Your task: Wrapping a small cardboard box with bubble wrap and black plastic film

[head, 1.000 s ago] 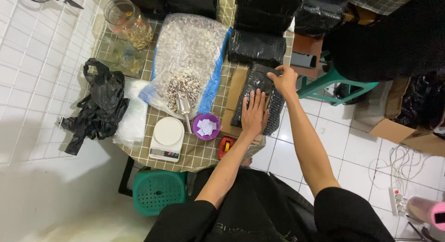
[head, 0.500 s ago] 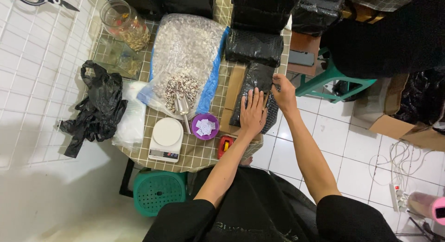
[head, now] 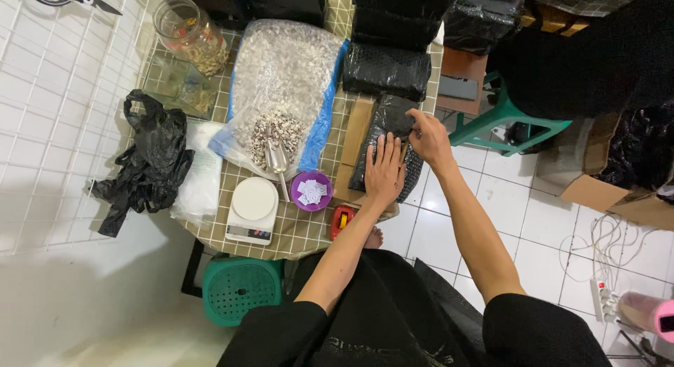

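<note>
Left hand (head: 384, 172) flat, open, pressing black bubble-wrap parcel (head: 385, 128); right hand (head: 428, 139) pinching far edge. Soft, light, slippery film; grip at edges.

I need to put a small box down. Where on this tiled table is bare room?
Bare tile shows along the near table edge, between the white scale and the red tool. Elsewhere is crowded: the big bead bag fills the middle, black packages the far side, and the left hand and right hand press another.

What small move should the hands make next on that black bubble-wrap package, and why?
Probably fold the pinched end over. The left hand lies flat on the black package, pinning it to the table, while the right hand grips its far edge, which looks loose.
</note>
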